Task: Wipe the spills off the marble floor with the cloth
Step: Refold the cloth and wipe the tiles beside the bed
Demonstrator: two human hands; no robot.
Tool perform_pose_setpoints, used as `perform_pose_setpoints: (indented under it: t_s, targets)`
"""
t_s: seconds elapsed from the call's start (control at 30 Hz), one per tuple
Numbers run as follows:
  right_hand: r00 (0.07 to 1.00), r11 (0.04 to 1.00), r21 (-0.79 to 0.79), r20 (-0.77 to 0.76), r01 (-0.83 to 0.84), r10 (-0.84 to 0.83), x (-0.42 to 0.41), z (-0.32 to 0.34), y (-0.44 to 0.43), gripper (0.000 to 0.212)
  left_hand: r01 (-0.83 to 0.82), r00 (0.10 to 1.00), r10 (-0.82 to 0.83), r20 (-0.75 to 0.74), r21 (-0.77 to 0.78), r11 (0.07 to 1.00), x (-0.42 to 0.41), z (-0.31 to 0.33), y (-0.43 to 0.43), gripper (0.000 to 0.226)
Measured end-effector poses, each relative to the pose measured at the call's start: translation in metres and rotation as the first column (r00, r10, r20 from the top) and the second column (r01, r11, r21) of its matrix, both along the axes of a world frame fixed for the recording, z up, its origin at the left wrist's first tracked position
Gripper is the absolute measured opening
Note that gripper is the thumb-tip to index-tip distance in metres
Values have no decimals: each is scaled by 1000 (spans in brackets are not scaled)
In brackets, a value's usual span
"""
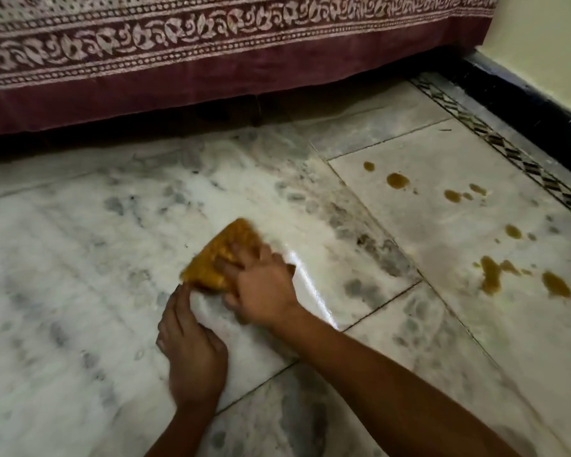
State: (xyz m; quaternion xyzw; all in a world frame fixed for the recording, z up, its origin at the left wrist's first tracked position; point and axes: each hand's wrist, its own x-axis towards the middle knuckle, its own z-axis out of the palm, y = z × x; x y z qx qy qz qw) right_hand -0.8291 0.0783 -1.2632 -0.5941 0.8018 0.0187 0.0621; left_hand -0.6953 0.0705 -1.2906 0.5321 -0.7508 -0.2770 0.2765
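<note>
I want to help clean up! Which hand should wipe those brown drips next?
Right. The right hand already holds the cloth, and the brown drips lie on its side. The left hand rests on the floor, farther away.

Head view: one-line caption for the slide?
Right hand holds the cloth on the floor; left hand beside it; brown spills at right.

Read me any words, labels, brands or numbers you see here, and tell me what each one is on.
None can be read.
The bedspread bears only a floral border, no letters.
The cloth under the right hand shows no label.
The inlay strip is a geometric pattern, not text.
</note>
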Motion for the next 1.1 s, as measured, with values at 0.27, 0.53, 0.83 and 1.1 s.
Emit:
perform_pose_setpoints:
  t_s: [0.27,0.53,0.83,1.1]
  targets:
    - [952,954,-48,-67,295,-298,-111,-1,21,58,15,999,-16,-32,-33,999,0,-1,3,69]
    - [539,539,-65,-22,840,-842,-195,-4,16,61,4,998,-5,-66,-13,1000,-6,-2,-3,70]
    - [1000,1000,-1,-19,-6,6,-23,-4,-58,62,9,998,-10,-55,-32,999,0,-6,-5,69]
    - [946,937,-179,-73,300,-317,-131,-8,149,67,18,998,-21,-53,-64,998,-4,-7,-4,69]
